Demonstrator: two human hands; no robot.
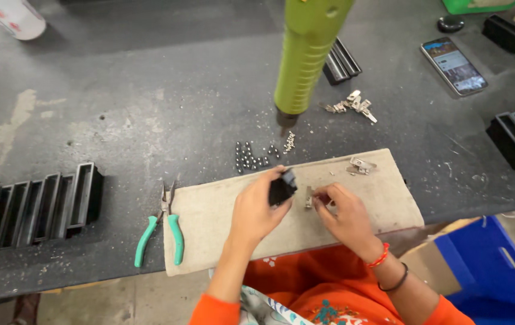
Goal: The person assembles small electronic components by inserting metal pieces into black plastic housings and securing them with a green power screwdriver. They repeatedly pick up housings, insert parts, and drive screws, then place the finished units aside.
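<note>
Two hands on black part, metal clip.

The person wore orange sleeves and an orange patterned top; the right wrist carried red and black bands.

A workshop: scuffed workbench, hanging electric screwdriver, pliers, loose screws.

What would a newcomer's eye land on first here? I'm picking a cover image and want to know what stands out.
First, the bright green power screwdriver hanging down over the dark workbench, top centre. Below it, the left hand holds a small black part and the right hand a small metal clip, over a tan mat. Green-handled pliers lie at the mat's left edge, and a lit phone sits upper right.
</note>
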